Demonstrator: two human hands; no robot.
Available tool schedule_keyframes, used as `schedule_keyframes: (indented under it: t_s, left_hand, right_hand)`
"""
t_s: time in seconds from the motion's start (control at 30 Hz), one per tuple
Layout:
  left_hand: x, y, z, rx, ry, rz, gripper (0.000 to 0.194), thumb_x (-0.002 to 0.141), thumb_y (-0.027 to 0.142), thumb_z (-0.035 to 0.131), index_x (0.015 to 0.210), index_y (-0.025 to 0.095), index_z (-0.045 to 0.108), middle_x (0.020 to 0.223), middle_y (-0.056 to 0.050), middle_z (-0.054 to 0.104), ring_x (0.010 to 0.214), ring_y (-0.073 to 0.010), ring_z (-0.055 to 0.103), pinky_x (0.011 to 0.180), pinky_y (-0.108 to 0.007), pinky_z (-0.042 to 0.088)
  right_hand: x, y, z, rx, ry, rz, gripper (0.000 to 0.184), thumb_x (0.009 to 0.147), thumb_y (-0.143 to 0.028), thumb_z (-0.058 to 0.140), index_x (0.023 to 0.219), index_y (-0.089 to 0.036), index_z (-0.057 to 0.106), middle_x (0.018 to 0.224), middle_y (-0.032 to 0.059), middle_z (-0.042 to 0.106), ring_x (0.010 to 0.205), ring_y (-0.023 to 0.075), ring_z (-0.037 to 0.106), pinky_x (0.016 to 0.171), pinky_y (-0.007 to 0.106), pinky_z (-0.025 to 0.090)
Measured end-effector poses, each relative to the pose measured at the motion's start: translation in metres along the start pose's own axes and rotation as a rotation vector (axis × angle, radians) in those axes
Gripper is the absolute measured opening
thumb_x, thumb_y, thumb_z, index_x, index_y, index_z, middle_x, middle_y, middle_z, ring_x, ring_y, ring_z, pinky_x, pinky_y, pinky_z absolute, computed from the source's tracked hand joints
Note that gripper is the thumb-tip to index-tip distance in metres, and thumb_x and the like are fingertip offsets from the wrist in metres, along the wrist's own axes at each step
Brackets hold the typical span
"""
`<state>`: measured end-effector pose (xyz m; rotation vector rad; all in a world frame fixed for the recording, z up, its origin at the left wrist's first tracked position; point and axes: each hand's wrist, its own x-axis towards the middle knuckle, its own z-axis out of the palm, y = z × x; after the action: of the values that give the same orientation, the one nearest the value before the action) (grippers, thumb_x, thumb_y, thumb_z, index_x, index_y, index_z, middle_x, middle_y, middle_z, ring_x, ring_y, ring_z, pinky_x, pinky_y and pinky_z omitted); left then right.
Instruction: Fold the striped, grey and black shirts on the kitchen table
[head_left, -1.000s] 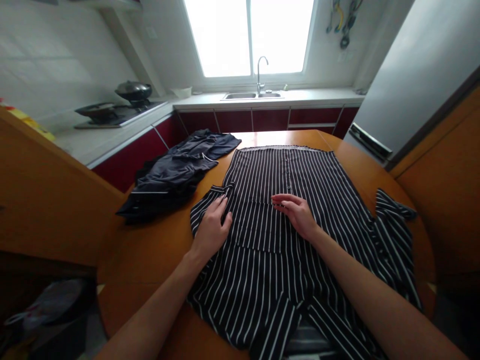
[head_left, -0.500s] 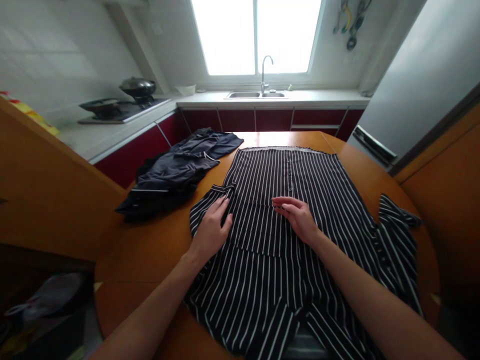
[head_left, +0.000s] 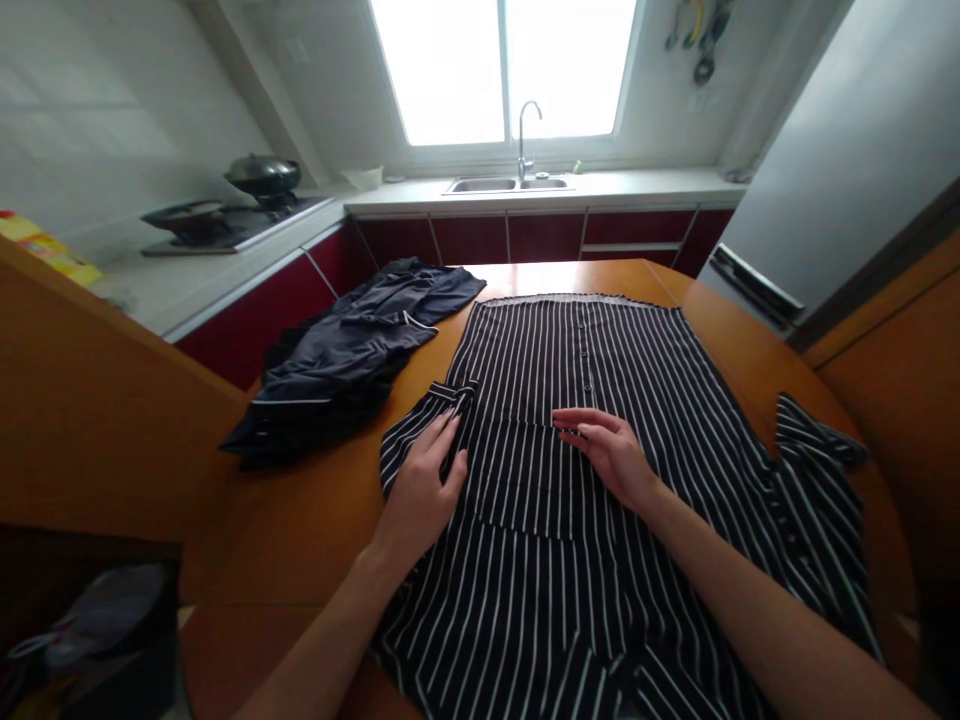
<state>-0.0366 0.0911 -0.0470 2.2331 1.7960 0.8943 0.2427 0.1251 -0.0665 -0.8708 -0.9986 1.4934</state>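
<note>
A black shirt with white stripes (head_left: 525, 590) lies spread on the wooden table (head_left: 315, 540), its collar end towards me and its hem at the far side. My left hand (head_left: 424, 470) rests over the folded left sleeve, fingers stretched out near the cuff (head_left: 448, 392). Above the shirt's chest pocket (head_left: 517, 480) is my right hand (head_left: 611, 455), its fingers extended, slightly bent and apart, at the pocket's edge by the row of buttons. Whether its fingertips touch the cloth I cannot tell. The other sleeve (head_left: 817, 480) lies bent at the right.
A pile of dark clothes (head_left: 337, 365) lies at the table's left. Beyond are a counter with a sink (head_left: 484, 185), a faucet (head_left: 523, 140), and a stove with a wok (head_left: 262, 175) and a pan (head_left: 184, 218). A fridge (head_left: 840, 150) stands at right.
The view has tilted and moved in slightly, so shirt and hands appear a little lower and larger. Both hands keep nearly the same places and poses over the shirt.
</note>
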Motion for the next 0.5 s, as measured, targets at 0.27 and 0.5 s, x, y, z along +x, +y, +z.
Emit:
schedule_keyframes:
  t_s: [0.27, 0.5]
  left_hand:
    - [0.0, -0.0021, 0.0067, -0.017, 0.023, 0.001, 0.048, 0.097, 0.032, 0.044, 0.14, 0.015, 0.058, 0.147, -0.011, 0.056, 0.139, -0.0253, 0.05, 0.122, -0.043, 0.037]
    - [0.0008, 0.0024, 0.0097, -0.013, 0.037, 0.052, 0.047, 0.097, 0.031, 0.044, 0.139, 0.015, 0.059, 0.146, -0.011, 0.056, 0.138, -0.0272, 0.051, 0.12, -0.048, 0.038]
  right_hand:
    - [0.001, 0.0009, -0.001, 0.046, 0.003, 0.001, 0.021, 0.077, -0.027, 0.068, 0.094, -0.024, 0.081, 0.115, 0.0095, 0.075, 0.114, 0.0278, 0.065, 0.102, 0.046, 0.051]
    - [0.0032, 0.0036, 0.0006, 0.079, 0.016, -0.011, 0.021, 0.074, -0.026, 0.069, 0.091, -0.023, 0.081, 0.11, 0.0088, 0.076, 0.11, 0.0269, 0.066, 0.101, 0.046, 0.051]
